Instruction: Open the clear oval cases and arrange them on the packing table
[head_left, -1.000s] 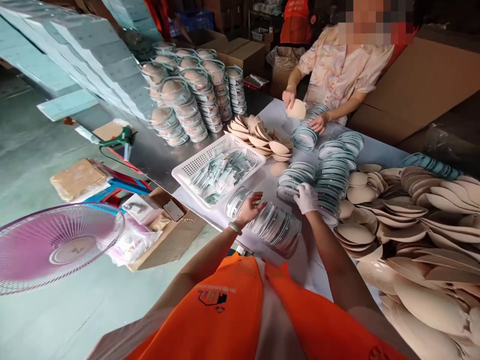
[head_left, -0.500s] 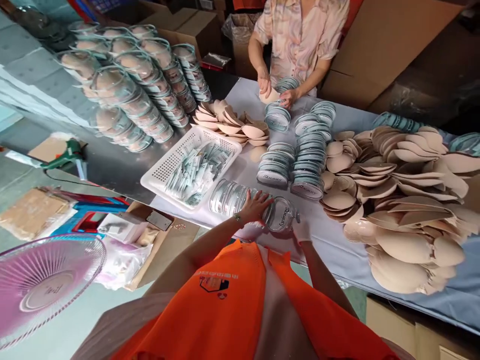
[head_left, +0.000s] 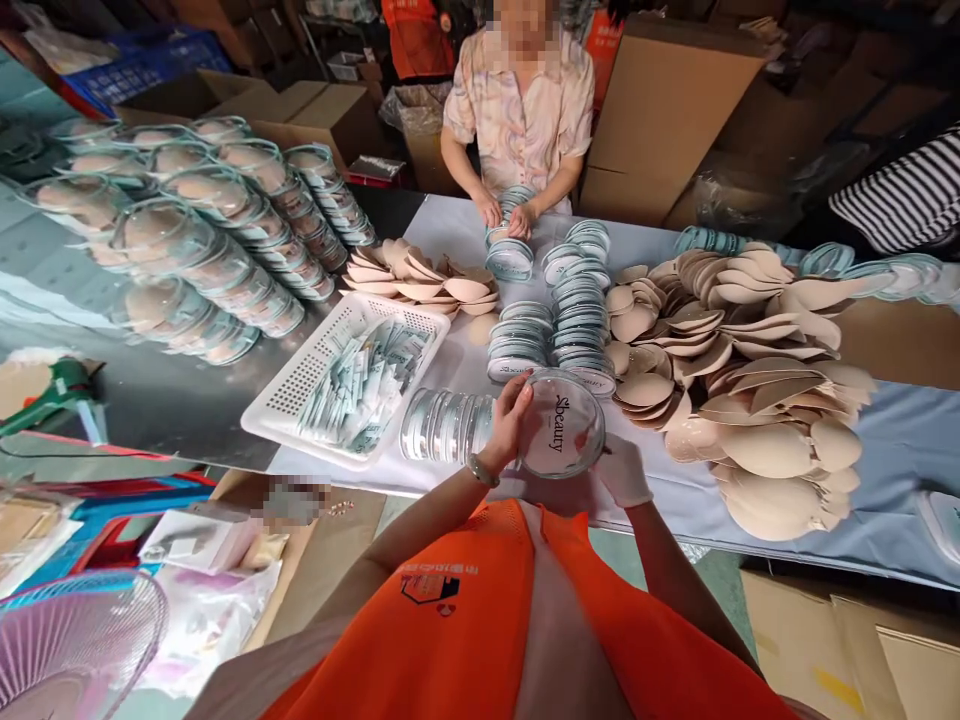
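Your bare left hand [head_left: 508, 420] and gloved right hand [head_left: 624, 470] clamp round clear plastic lid [head_left: 561, 436], frame centre | lying stack of clear lids [head_left: 444, 426] just left | beige foam pads [head_left: 765, 440] near right

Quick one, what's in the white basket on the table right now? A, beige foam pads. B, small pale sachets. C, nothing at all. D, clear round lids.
B: the white basket holds a heap of small pale sachets; the beige pads lie loose on the table, and the clear lid is between the left hand and gloved right hand.
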